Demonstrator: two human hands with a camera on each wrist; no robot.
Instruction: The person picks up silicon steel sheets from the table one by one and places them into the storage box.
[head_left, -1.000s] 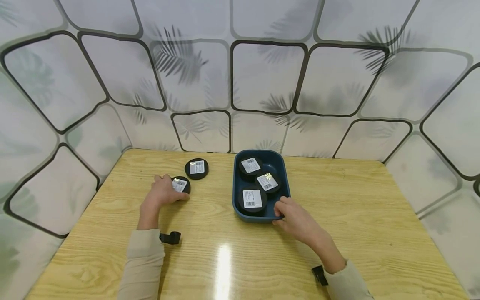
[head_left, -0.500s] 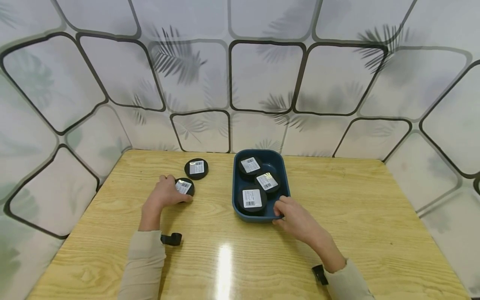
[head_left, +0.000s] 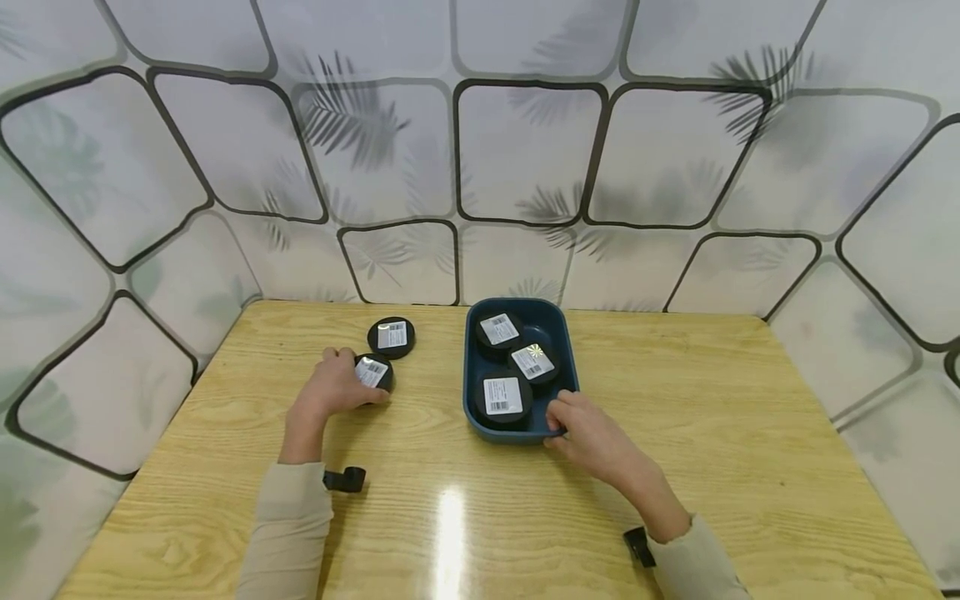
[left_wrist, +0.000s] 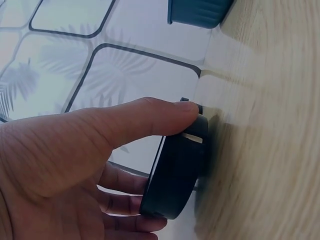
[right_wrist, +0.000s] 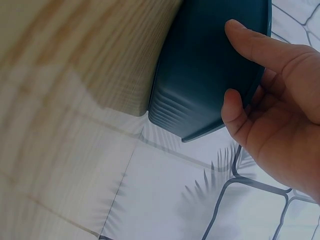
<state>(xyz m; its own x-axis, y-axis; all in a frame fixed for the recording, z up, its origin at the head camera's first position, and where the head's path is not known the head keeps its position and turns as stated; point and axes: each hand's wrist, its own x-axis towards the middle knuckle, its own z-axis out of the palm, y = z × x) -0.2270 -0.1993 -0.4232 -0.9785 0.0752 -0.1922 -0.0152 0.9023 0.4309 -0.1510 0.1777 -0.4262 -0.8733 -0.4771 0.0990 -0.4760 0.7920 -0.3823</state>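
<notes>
My left hand (head_left: 330, 385) grips a flat round black container (head_left: 379, 377) with a white barcode label, thumb on its near edge and fingers on the opposite side. In the left wrist view this black container (left_wrist: 172, 175) is close over the wooden table. Just behind it in the head view lies a similar labelled black container (head_left: 392, 337). My right hand (head_left: 600, 437) pinches the rim of a dark blue plastic bin (head_left: 567, 367) at its near right corner, with the thumb against the outer wall of the bin (right_wrist: 205, 70). Three labelled black containers (head_left: 504, 398) lie inside the bin.
The wooden table (head_left: 675, 400) extends around the bin to both sides. A patterned wall covering (head_left: 525, 150) encloses the table at the back and sides. Black wrist straps (head_left: 347, 479) show by both beige sleeves (head_left: 288, 525).
My left hand has moved slightly to the right with the black container, bringing it nearer the one behind. The right hand keeps its hold on the bin's rim.
</notes>
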